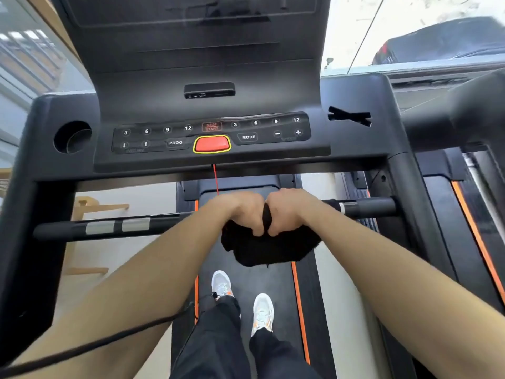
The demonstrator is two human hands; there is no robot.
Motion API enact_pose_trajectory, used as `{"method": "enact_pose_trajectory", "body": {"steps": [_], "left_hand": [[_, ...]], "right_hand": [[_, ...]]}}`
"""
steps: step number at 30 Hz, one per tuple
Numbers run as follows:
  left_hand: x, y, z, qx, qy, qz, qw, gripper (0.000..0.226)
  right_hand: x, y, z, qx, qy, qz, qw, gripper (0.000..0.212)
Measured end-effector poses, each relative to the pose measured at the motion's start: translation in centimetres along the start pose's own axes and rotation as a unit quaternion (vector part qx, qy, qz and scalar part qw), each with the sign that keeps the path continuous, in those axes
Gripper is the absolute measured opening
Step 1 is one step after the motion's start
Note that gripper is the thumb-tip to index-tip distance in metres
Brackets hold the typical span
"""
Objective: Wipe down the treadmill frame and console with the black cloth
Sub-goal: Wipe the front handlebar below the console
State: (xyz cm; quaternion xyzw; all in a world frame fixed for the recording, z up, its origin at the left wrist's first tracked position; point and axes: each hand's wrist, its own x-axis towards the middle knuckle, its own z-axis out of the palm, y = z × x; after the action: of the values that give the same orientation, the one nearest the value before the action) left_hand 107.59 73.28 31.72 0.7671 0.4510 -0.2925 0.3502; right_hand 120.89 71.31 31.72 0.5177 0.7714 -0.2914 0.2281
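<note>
Bright gym windows are seen behind a black treadmill console point(210, 135). A crumpled black cloth point(269, 248) is bunched over the horizontal black crossbar point(109, 228), gripped by the left hand point(240, 212) and right hand point(289, 210), fingers curled shut on it. Firm sliding pressure along the bar is advised.

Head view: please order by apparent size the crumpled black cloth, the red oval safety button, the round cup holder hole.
1. Crumpled black cloth, though it sits nearer the camera.
2-3. Red oval safety button and round cup holder hole look alike; not ranked.
</note>
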Motion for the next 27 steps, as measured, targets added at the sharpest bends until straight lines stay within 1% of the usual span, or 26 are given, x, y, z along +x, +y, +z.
{"method": "enact_pose_trajectory", "body": {"steps": [1,2,3,4,5,6,7,8,9,10,11,12,14,15,16,17,18,19,20,21,22,23,24,25,26,27], "left_hand": [[0.1,0.1,-0.4,-0.028,-0.025,-0.003,0.999,0.022],[0.1,0.2,-0.4,-0.033,-0.031,-0.008,0.999,0.022],[0.0,0.4,-0.1,-0.021,-0.02,-0.019,0.999,0.021],[0.0,0.7,0.6,-0.001,0.019,-0.037,0.999,0.019],[-0.2,0.9,1.7,0.028,0.093,-0.056,0.994,0.018],[-0.2,1.0,3.1,0.068,0.19,-0.072,0.977,0.018],[-0.2,1.1,4.7,0.125,0.285,-0.075,0.947,0.019],[-0.3,1.3,6.0,0.174,0.352,-0.075,0.916,0.021],[-0.1,1.5,7.0,0.199,0.407,-0.065,0.889,0.026],[0.1,1.6,7.3,0.213,0.446,-0.055,0.867,0.029],[0.1,1.8,7.1,0.201,0.428,-0.055,0.88,0.025],[0.1,2.1,6.3,0.177,0.382,-0.055,0.905,0.02],[0.0,2.3,3.8,0.12,0.251,-0.049,0.959,0.023],[0.0,2.2,2.4,0.084,0.173,-0.039,0.981,0.026],[0.0,2.3,1.0,0.048,0.095,-0.034,0.994,0.026],[0.2,2.4,0.3,0.02,0.037,-0.03,0.999,0.026],[0.4,2.5,-0.1,0.006,0.012,-0.03,0.999,0.026],[0.4,2.7,0.0,0.01,0.022,-0.035,0.999,0.026],[0.2,3.0,0.6,0.037,0.068,-0.041,0.996,0.025],[0.0,3.4,1.7,0.085,0.15,-0.042,0.984,0.025],[0.0,3.8,3.1,0.133,0.235,-0.041,0.962,0.025],[0.0,4.3,4.3,0.163,0.3,-0.039,0.939,0.024],[0.2,4.7,5.2,0.175,0.34,-0.036,0.923,0.023],[0.5,5.1,5.3,0.168,0.349,-0.036,0.921,0.02],[0.7,5.4,4.6,0.151,0.323,-0.041,0.933,0.017],[1.0,5.5,3.6,0.122,0.27,-0.042,0.954,0.015]], "right_hand": [[0.2,0.0,-0.6,0.02,-0.033,-0.002,0.999,0.031],[0.3,0.0,-0.6,0.029,-0.039,-0.005,0.999,0.032],[0.2,0.0,-0.1,0.021,-0.019,-0.002,1.0,0.031],[-0.1,0.1,0.6,-0.007,0.031,0.002,1.0,0.028],[-0.4,0.3,1.8,-0.044,0.112,0.004,0.993,0.025],[-0.5,0.6,3.4,-0.08,0.208,0.002,0.975,0.024],[-0.8,1.0,4.8,-0.121,0.288,-0.003,0.95,0.027],[-0.9,1.4,6.1,-0.15,0.361,-0.009,0.92,0.031],[-0.9,1.8,7.0,-0.16,0.407,-0.009,0.899,0.032],[-1.1,2.1,7.2,-0.163,0.429,-0.005,0.888,0.032],[-1.1,2.2,7.0,-0.153,0.42,-0.004,0.894,0.03],[-1.1,2.4,6.2,-0.138,0.378,0.004,0.915,0.028],[-1.3,2.7,3.6,-0.066,0.201,0.017,0.977,0.028],[-1.2,3.1,2.2,-0.022,0.122,0.01,0.992,0.032],[-1.2,3.4,1.2,0.005,0.057,0.007,0.998,0.036],[-1.2,3.5,0.7,0.017,0.021,0.005,1.0,0.038],[-1.2,3.7,0.7,0.012,0.024,0.004,1.0,0.038],[-1.5,3.8,1.1,-0.005,0.06,0.01,0.998,0.036],[-1.8,4.1,2.2,-0.031,0.129,0.016,0.991,0.034],[-2.1,4.4,3.8,-0.068,0.215,0.021,0.974,0.033],[-2.3,4.7,5.4,-0.107,0.305,0.013,0.946,0.035],[-2.5,4.9,6.7,-0.13,0.377,0.001,0.917,0.037],[-2.5,5.1,7.5,-0.143,0.416,-0.001,0.898,0.038],[-2.5,5.3,7.6,-0.143,0.423,0.003,0.895,0.035],[-2.4,5.6,7.0,-0.12,0.388,0.007,0.914,0.031],[-2.5,5.8,5.8,-0.087,0.32,0.021,0.943,0.026]]}}
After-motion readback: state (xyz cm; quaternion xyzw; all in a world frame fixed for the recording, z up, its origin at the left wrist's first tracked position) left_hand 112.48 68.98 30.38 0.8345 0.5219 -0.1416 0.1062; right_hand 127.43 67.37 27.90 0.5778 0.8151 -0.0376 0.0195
